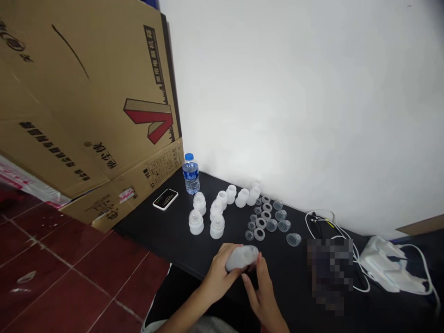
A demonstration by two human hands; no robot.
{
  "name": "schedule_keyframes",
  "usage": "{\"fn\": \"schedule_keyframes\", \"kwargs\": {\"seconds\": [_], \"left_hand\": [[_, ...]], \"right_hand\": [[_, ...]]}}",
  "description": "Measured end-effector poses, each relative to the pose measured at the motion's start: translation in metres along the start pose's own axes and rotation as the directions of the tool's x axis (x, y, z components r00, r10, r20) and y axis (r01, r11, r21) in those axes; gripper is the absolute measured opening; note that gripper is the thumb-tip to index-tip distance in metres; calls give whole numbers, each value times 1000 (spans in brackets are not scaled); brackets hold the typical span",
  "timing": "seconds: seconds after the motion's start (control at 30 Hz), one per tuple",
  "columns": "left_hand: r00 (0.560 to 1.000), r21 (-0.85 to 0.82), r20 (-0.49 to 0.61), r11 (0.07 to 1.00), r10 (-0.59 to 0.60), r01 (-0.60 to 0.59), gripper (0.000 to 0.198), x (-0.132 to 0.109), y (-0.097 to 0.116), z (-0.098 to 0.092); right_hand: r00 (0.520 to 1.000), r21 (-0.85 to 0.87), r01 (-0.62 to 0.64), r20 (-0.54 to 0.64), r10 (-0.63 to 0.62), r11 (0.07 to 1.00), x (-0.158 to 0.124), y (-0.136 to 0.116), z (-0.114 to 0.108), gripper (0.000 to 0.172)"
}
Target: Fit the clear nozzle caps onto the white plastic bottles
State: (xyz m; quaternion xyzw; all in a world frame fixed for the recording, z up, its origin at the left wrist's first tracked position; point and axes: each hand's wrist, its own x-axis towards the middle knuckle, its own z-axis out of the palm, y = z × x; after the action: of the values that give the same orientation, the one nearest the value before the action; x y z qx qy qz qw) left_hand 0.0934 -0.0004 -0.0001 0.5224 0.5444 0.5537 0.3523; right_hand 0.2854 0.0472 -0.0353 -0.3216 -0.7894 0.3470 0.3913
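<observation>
My left hand (218, 273) is wrapped round a small frosted white plastic bottle (242, 257), held on its side just above the near edge of the black table (163, 231). My right hand (262, 289) is at the bottle's open end, fingers curled against it; what they pinch is hidden. Beyond the hands stand several matching white bottles (217, 215) in a loose group. To their right lie several clear rings and small clear caps (267, 217).
A water bottle with a blue cap (190, 173) and a phone (165, 199) sit at the table's far left. A large cardboard box (86, 101) leans at the left. White cables (329, 226) and a white device (385, 263) lie at the right. Red tiled floor (62, 277) lies below.
</observation>
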Motion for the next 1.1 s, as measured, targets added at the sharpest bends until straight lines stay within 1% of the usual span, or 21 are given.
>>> {"fn": "schedule_keyframes", "kwargs": {"seconds": [0.07, 0.1, 0.13, 0.17, 0.23, 0.3, 0.37, 0.4, 0.47, 0.5, 0.6, 0.63, 0.7, 0.77, 0.83, 0.9, 0.97, 1.03, 1.07, 1.1], "left_hand": [[999, 16, -45, 1000, -23, 24, 35, -1, 1, 2], [997, 36, -66, 999, -31, 33, 32, -1, 2, 3], [996, 65, -86, 997, -35, 41, 31, -1, 4, 4], [994, 101, -102, 994, -38, 49, 32, -1, 5, 5], [992, 182, -117, 981, -43, 64, 34, -2, 7, 7], [992, 246, -116, 967, -45, 72, 36, -4, 7, 7], [993, 292, -113, 954, -34, 66, 39, -8, 4, 4], [992, 309, -125, 949, -27, 65, 41, -11, 2, 1], [980, 345, -197, 934, -25, 93, 44, -19, -4, -8], [967, 362, -251, 923, -40, 132, 46, -22, -7, -15], [899, 427, -430, 858, -84, 284, 54, -31, -15, -42], [880, 462, -470, 832, -63, 306, 56, -32, -17, -52], [859, 556, -509, 782, 50, 284, 60, -32, -19, -68], [846, 644, -504, 729, 175, 233, 57, -29, -19, -80], [837, 686, -496, 696, 233, 212, 55, -24, -19, -85], [837, 681, -496, 702, 232, 209, 57, -18, -19, -85], [828, 627, -525, 747, 197, 221, 55, -14, -21, -84], [806, 536, -575, 809, 139, 242, 62, -13, -24, -83], [789, 494, -603, 832, 118, 253, 65, -15, -26, -82], [772, 469, -626, 845, 114, 256, 65, -18, -28, -81]], "right_hand": [[992, -28, 68, 113, -64, 997, 4, -8, -3, 65], [985, -35, 91, 149, -84, 995, 6, -11, -5, 67], [982, -34, 103, 160, -96, 994, 7, -14, -7, 67], [985, -24, 101, 146, -97, 995, 8, -15, -8, 66], [995, 21, 75, 70, -76, 997, 8, -14, -9, 59], [999, 84, 40, -10, -39, 996, 7, -11, -8, 47], [999, 134, 4, -54, 3, 991, 8, -9, -8, 33], [998, 148, -13, -66, 23, 989, 9, -9, -8, 29], [994, 162, -57, -82, 71, 985, 13, -11, -7, 30], [991, 166, -85, -88, 101, 982, 15, -12, -7, 31], [976, 192, -174, -95, 195, 966, 24, -16, -8, 36], [971, 205, -194, -99, 217, 959, 27, -16, -8, 38], [960, 222, -226, -113, 255, 949, 31, -16, -8, 39], [950, 227, -251, -127, 284, 941, 33, -15, -7, 38], [944, 224, -266, -138, 301, 938, 33, -13, -5, 35], [938, 218, -280, -143, 315, 935, 33, -11, -2, 32], [936, 203, -292, -142, 323, 935, 38, -6, -4, 28], [938, 151, -290, -150, 312, 945, 50, 1, -12, 24], [944, 98, -279, -155, 292, 955, 59, 5, -18, 22], [948, 28, -276, -157, 277, 961, 70, 9, -26, 19]]}}
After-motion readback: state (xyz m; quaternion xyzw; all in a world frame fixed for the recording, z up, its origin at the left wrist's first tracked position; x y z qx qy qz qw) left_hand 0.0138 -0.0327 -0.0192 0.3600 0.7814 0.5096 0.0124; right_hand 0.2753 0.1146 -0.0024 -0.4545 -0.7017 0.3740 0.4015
